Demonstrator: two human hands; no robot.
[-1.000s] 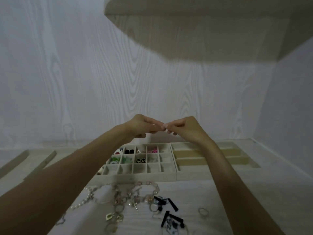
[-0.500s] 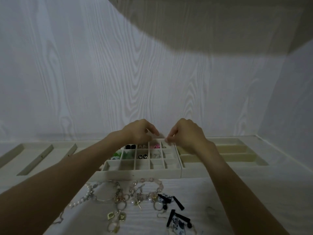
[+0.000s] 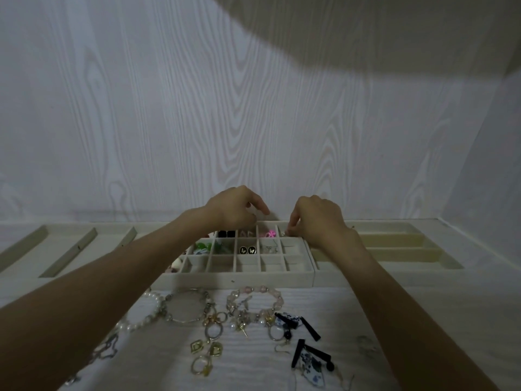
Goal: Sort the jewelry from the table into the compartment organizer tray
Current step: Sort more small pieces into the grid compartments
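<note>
My right hand (image 3: 318, 221) pinching something too tiny to tell over the beige grid tray (image 3: 242, 275), my left hand (image 3: 234, 211) loosely curled, holding nothing, pink bead bracelet (image 3: 255, 301) near me

A second ago your two hands met fingertip to fingertip in the air above the beige grid organizer tray (image 3: 242, 275). Now they are apart and lower: your right hand (image 3: 318, 221) has dropped to the tray's far right corner compartment, pinching something tiny there, and your left hand (image 3: 234, 207) has drawn off, forefinger out, over the far row.
</note>
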